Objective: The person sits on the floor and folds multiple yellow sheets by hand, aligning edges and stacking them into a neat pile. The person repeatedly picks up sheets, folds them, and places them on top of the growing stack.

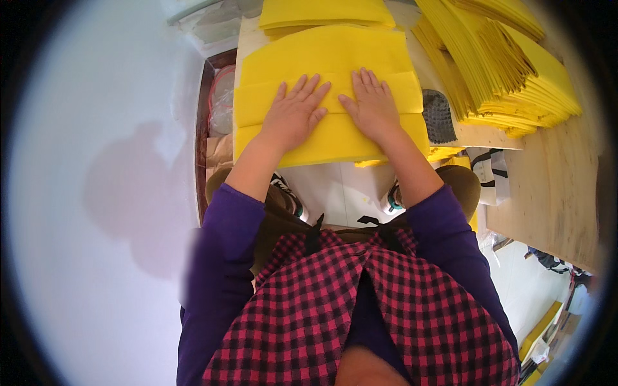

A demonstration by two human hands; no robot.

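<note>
A broad sheet of yellow fabric (322, 55) lies on the work table in front of me, with crosswise creases or folded edges running over it. My left hand (293, 114) rests palm down on its left half, fingers spread. On the right half my right hand (372, 106) lies flat as well, fingers stretched away from me. Neither hand grips anything. The sheet's near edge hangs at the table's front, above my knees. What lies under the sheet is hidden.
Another folded yellow piece (328, 13) lies beyond the sheet. At the right, a thick stack of folded yellow pieces (502, 71) stands on a wooden table. A dark textured pad (439, 116) sits beside the sheet. Left is a brown-edged box (205, 109) holding clear plastic, near a white wall (96, 128).
</note>
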